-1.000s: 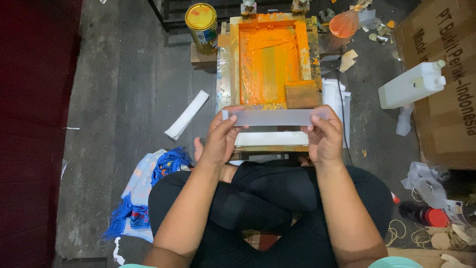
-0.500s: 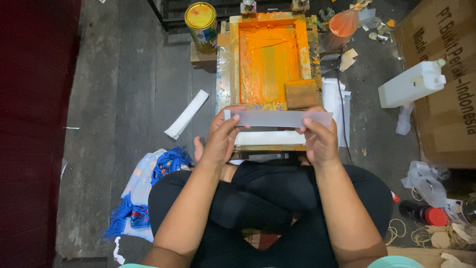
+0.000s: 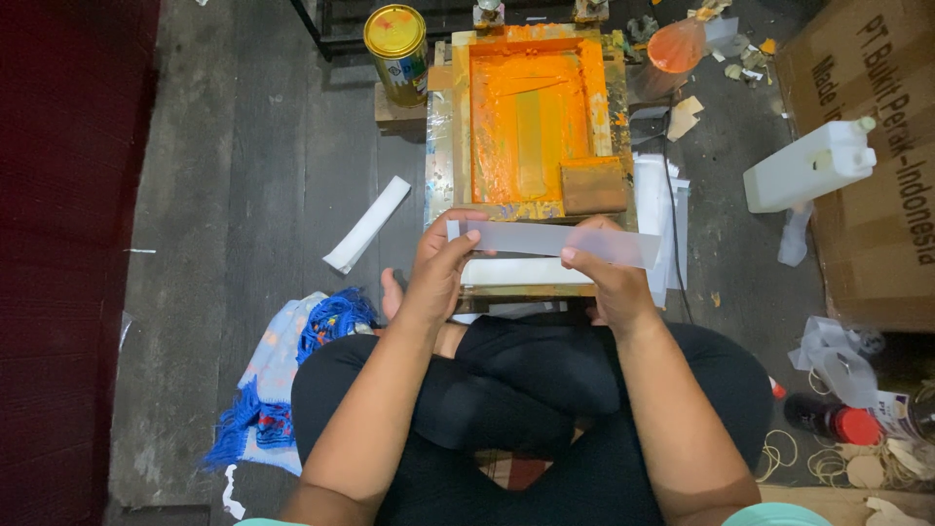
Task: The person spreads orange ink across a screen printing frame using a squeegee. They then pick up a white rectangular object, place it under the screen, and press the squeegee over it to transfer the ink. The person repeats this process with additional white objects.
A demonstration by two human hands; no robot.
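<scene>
Both hands pinch a long translucent plastic strip (image 3: pixel 555 240) just above the near edge of the orange-inked printing screen (image 3: pixel 531 122): left hand (image 3: pixel 443 261) in a closed grip at its left end, right hand (image 3: pixel 599 278) near the middle-right. The strip looks light, thin, floppy and slick; holding both ends seems best.

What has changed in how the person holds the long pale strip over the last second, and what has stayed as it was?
The strip has tilted a little, its right end now lower. The left hand and right hand have shifted slightly with it; neither grip was let go. The orange printing frame, yellow can and white jug stayed put.
</scene>
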